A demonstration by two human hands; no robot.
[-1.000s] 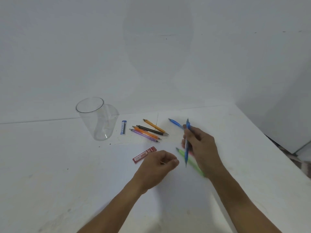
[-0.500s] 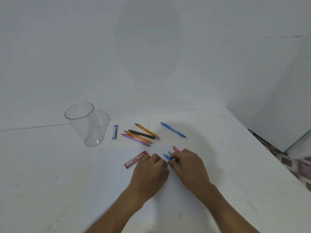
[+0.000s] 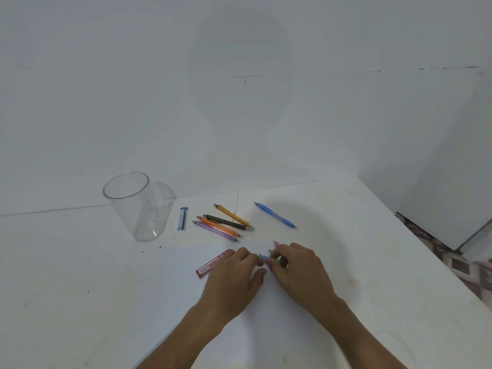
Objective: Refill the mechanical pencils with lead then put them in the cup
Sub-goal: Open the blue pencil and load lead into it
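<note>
The blue pencil (image 3: 262,258) is pinched by the right hand (image 3: 298,272), likely to be held steady for new lead. The left hand (image 3: 234,278) is curled at its end; what is held there cannot be told. The red lead box (image 3: 213,263) is placed close by, the empty cup (image 3: 145,217) well apart.

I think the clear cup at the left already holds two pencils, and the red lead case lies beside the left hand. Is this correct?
Not quite. The head view shows the clear cup empty, with no pencil in it yet. The rest is right: the red lead case lies beside the left hand.
</note>
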